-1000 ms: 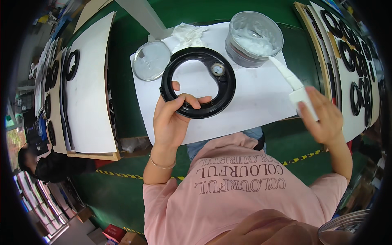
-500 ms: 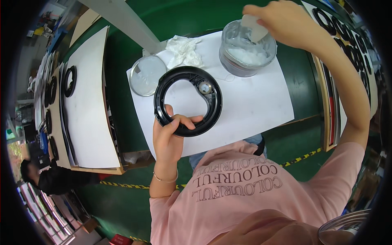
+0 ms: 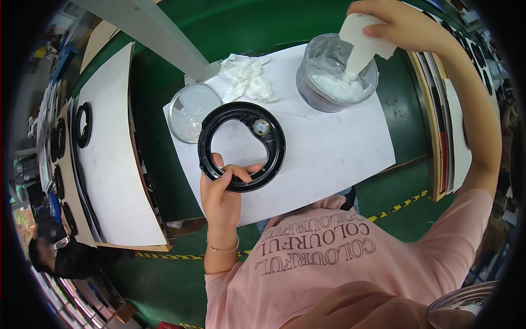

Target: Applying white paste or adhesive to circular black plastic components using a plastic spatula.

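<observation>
My left hand [image 3: 221,200] grips the lower left of a black plastic ring-shaped housing [image 3: 278,147], thumb and fingers curled round its rim. The ring's hollow inner side faces up, and a small round metallic part [image 3: 261,127] sits at its upper right. Up at the right, my right hand [image 3: 413,26] holds a flat white scraper [image 3: 359,43]. The scraper's lower end dips into white paste [image 3: 335,88] inside a clear round tub [image 3: 313,90]. Part of the scraper is covered by my fingers.
A white sheet [image 3: 334,142] covers the table under the tub, a round clear lid [image 3: 192,104] and crumpled tissue [image 3: 246,77]. A grey post [image 3: 170,38] rises behind. Stacked boards [image 3: 112,148] with black rings stand left; more boards [image 3: 449,126] stand right. Another person [image 3: 82,257] is at far left.
The scraper has turned and now points down into the paste, with more of it showing. My left hand still holds the ring; the whole view has shifted slightly.
</observation>
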The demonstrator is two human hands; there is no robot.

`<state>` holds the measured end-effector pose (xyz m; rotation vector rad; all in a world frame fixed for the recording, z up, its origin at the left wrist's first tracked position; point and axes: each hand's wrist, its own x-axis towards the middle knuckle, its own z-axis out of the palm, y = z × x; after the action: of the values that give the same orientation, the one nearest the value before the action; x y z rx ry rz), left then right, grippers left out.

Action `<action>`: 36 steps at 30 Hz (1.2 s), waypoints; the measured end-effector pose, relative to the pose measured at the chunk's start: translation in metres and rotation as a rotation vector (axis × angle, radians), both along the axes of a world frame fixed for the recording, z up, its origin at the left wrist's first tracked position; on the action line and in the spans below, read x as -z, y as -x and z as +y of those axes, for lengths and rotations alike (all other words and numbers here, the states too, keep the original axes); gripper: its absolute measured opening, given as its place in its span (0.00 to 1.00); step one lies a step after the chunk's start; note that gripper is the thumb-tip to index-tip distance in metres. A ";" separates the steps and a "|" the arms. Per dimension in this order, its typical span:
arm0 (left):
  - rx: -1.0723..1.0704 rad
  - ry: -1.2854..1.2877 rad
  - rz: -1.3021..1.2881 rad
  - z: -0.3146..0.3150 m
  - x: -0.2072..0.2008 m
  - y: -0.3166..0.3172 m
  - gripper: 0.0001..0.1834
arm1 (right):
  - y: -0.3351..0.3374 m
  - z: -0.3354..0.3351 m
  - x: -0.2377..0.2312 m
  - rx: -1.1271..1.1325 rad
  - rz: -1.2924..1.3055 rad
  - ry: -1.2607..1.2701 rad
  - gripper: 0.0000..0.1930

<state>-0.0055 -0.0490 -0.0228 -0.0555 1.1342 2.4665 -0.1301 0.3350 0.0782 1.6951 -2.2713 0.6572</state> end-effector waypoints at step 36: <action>-0.110 -0.009 -0.024 -0.009 0.013 -0.007 0.13 | -0.218 -0.091 0.022 0.798 0.491 -0.673 0.12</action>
<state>0.0020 -0.0582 -0.0356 -0.1482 1.1383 2.5602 0.0882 0.2435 0.0560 0.7959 -2.5832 -0.6695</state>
